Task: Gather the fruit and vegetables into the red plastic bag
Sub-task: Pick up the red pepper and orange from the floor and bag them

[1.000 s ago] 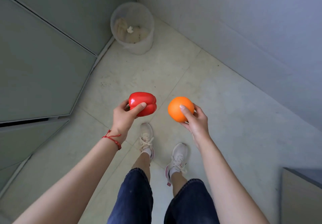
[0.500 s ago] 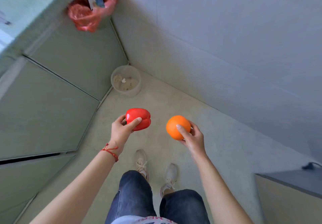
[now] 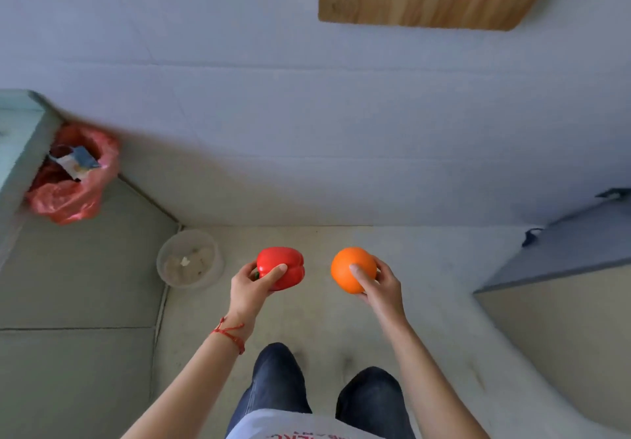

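Red bag (image 3: 73,179) now lower left; bin (image 3: 189,258) between it, pepper (image 3: 280,268).

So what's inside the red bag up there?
The red bag hangs open at the counter's edge. A crumpled blue and white wrapper or carton pokes out of its mouth. Anything deeper is covered by the plastic, and the picture is blurry there.

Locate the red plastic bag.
In the head view, the red plastic bag hangs at the far left, off the counter's edge, above the translucent bin.
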Demonstrator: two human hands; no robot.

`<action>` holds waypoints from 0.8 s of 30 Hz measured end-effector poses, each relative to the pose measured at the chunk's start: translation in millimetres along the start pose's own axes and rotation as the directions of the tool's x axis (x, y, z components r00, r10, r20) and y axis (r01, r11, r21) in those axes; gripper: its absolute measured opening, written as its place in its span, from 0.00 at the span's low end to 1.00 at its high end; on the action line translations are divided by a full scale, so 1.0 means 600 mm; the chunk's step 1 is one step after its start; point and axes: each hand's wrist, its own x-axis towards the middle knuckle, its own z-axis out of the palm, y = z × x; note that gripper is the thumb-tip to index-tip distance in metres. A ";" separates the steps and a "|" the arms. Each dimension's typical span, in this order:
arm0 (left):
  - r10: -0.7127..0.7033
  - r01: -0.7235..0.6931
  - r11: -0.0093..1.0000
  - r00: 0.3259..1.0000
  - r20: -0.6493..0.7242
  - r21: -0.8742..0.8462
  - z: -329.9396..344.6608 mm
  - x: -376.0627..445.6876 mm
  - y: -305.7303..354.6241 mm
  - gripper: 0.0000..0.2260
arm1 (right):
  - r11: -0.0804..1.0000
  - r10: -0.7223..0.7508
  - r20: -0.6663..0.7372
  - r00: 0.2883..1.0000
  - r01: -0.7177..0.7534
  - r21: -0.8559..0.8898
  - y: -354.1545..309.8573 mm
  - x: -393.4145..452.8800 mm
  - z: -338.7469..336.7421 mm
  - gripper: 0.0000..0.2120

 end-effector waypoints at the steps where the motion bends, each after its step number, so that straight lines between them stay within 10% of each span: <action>1: 0.012 -0.013 0.999 0.999 0.039 0.031 0.002 0.008 0.011 0.25 | 1.000 0.001 -0.050 0.999 0.000 0.026 0.002 -0.005 -0.003 0.18; 11: 0.048 -0.167 0.955 0.903 0.428 0.247 0.106 -0.001 0.065 0.26 | 0.932 0.093 -0.449 0.889 0.080 0.352 0.038 -0.094 -0.080 0.24; 24: -0.101 -0.425 0.816 0.562 0.821 0.391 0.318 -0.267 -0.045 0.26 | 0.729 0.312 -0.767 0.560 0.377 0.572 0.170 -0.335 -0.297 0.22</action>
